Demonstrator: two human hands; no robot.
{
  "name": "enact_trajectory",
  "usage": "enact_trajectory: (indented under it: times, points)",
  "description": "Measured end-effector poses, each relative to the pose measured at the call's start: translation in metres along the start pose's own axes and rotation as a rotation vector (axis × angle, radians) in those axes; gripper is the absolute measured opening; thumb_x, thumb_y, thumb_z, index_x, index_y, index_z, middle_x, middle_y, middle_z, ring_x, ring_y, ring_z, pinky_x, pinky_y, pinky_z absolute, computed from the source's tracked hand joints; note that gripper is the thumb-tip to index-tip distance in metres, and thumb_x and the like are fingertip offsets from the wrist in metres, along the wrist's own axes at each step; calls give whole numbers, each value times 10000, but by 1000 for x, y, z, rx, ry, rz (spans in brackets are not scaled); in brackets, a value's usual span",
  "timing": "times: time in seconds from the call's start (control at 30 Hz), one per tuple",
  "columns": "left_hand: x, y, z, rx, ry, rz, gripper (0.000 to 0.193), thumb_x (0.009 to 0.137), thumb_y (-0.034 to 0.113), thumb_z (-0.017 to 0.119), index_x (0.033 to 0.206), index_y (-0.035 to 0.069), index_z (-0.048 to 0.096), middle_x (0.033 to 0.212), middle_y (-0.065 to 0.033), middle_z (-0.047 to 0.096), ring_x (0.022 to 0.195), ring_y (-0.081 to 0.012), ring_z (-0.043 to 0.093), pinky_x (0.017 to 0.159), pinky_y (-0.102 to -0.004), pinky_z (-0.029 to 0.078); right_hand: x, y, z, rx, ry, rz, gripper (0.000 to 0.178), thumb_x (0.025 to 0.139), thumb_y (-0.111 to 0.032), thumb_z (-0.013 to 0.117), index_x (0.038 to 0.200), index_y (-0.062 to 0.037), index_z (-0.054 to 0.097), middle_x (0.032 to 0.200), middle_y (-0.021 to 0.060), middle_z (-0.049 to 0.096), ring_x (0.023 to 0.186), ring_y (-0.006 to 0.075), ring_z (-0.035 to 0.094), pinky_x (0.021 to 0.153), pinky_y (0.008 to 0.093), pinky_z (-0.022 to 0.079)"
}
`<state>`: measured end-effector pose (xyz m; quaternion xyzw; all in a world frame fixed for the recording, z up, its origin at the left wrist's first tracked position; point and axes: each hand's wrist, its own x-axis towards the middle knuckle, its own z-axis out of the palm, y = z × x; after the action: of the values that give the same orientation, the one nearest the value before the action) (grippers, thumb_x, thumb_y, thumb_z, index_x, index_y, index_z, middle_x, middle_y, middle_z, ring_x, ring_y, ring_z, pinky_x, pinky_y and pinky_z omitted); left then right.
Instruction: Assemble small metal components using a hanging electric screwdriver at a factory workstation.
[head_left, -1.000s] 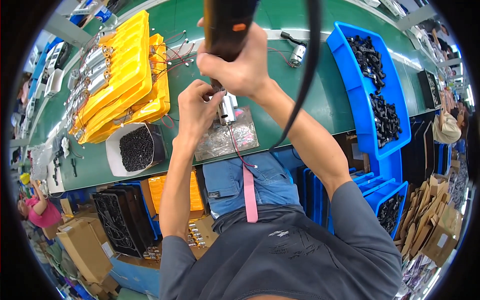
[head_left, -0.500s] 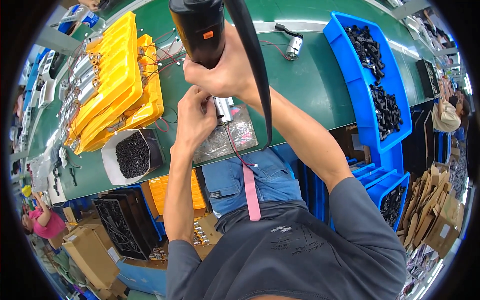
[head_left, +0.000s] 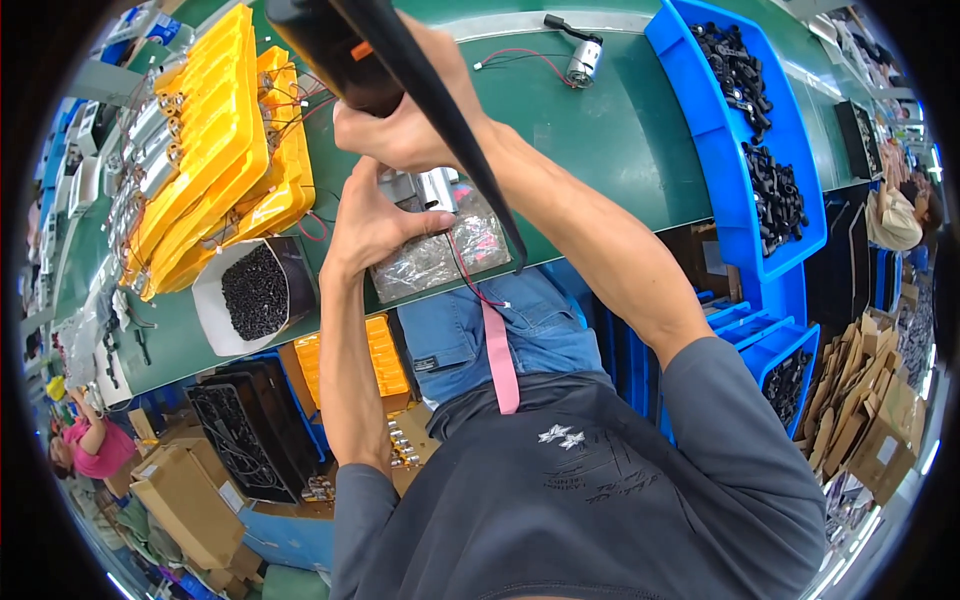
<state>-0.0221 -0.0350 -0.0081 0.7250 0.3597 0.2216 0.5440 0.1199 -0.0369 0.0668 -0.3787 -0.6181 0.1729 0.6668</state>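
Note:
My right hand [head_left: 425, 112] is wrapped round a black power screwdriver [head_left: 325, 60] with an orange button. The tool's lower end is hidden behind my hands. Just below it, my left hand [head_left: 365, 225] grips a silver cylindrical motor [head_left: 437, 190], its thumb lying across the motor's near end. A red and black lead [head_left: 462, 265] trails from the motor toward my lap. Beneath it lies a pad wrapped in clear plastic [head_left: 415, 275], at the table's near edge. A thick black cable [head_left: 440, 105] hangs in front of my right wrist.
Stacked yellow trays [head_left: 215, 130] with silver motors stand at the left. A white-lined box [head_left: 212, 318] of small black screws sits nearer. Another motor with a black part [head_left: 585, 62] lies at the back. The blue bin [head_left: 690, 125] at right holds black parts.
The screwdriver and my right hand have shifted left, and the tool leans more. My left thumb has come down across the motor. The whole view has moved slightly.

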Motion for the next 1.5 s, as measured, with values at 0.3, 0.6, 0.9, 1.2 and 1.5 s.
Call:
enact_trajectory:
  times: [0.3, 0.6, 0.9, 1.2, 1.5]
  points:
    - [-1, 11, 6, 184, 15, 200, 784, 530, 229, 859, 1168, -17, 474, 1033, -146, 608, 998, -267, 571, 908, -366, 426, -1, -3, -17, 96, -123, 16, 424, 653, -26, 654, 1060, -31, 537, 619, -22, 529, 523, 48, 465, 492, 215, 401]
    - [8, 68, 36, 965, -93, -246, 758, 619, 351, 779, 1156, -52, 427, 913, -223, 627, 847, -358, 633, 755, -446, 511, -44, -60, -139, 0, 157, 180, 550, 713, 42, 608, 1225, 64, 407, 640, 68, 569, 537, 132, 553, 524, 249, 463]
    - [51, 84, 13, 531, -397, -524, 641, 643, 168, 718, 1149, -94, 426, 806, -197, 626, 621, -255, 651, 535, -357, 538, -64, -77, -195, -105, 134, 38, 586, 711, 58, 585, 1244, 85, 344, 646, 70, 550, 518, 123, 527, 504, 239, 456]
    - [134, 86, 34, 412, -184, 31, 706, 671, 181, 685, 1281, 40, 359, 645, -91, 589, 544, -166, 573, 489, -307, 454, -61, -80, -192, -144, 140, 111, 604, 721, 15, 626, 1249, 78, 341, 641, 53, 543, 552, 107, 528, 512, 226, 448]
    - [184, 67, 114, 622, -158, 59, 796, 637, 211, 625, 1356, 50, 324, 965, -250, 606, 958, -405, 585, 815, -437, 487, -68, -91, -181, -112, 221, 95, 632, 741, -61, 659, 1264, 68, 329, 660, 51, 537, 567, 125, 526, 557, 241, 458]
